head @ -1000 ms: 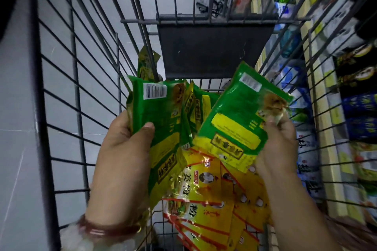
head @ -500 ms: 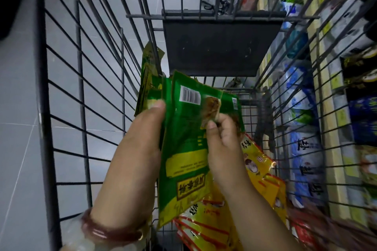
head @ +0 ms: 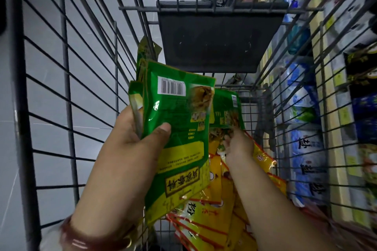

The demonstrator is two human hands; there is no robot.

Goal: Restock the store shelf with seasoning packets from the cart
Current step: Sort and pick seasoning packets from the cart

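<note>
A shop aisle: a wire shopping cart [head: 67, 91] fills the frame, holding retail seasoning packets [head: 206, 216]. At the right edge, store shelves [head: 334, 128] carry price tags and rows of bagged goods [head: 304, 96]; grey floor tiles [head: 47, 124] show at left.

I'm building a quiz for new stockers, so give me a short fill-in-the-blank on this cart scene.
1. The left hand grips a stack of ____ seasoning packets.
2. The right hand reaches down into the wire ____ for another green packet.
3. The packets lying on the cart floor under the hands are mostly ____ with red trim.
4. The white barcode on the front held packet sits near its ____ edge.

Missing words: green; cart; yellow; top
</note>
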